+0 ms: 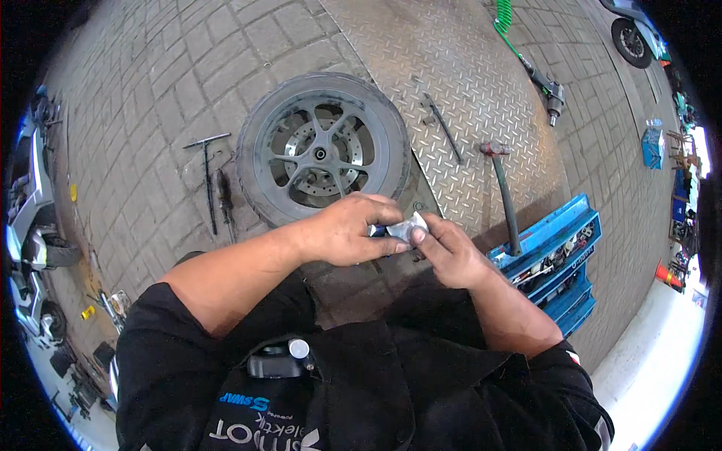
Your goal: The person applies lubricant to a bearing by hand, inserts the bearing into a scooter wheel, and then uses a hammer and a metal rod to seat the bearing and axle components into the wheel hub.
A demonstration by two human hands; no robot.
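In front of my body, both hands meet at a small crumpled white and silvery packet or tube (407, 227). My right hand (454, 254) pinches its right side between thumb and fingers. My left hand (350, 230) is closed, its fingers curled round a small dark blue and white piece (377, 231) at the packet's left end. Whether that piece is part of the packet I cannot tell. Just beyond my left hand, a wheel with a black tyre (250, 161), grey spokes and a brake disc lies flat on the paving.
A T-handle tool (208, 184) and a screwdriver (224, 195) lie left of the wheel. On the metal plate (481, 75) rest a dark bar (444, 129) and a hammer (502, 188). An open blue toolbox (545, 233) stands right; an air wrench (549, 94) lies beyond.
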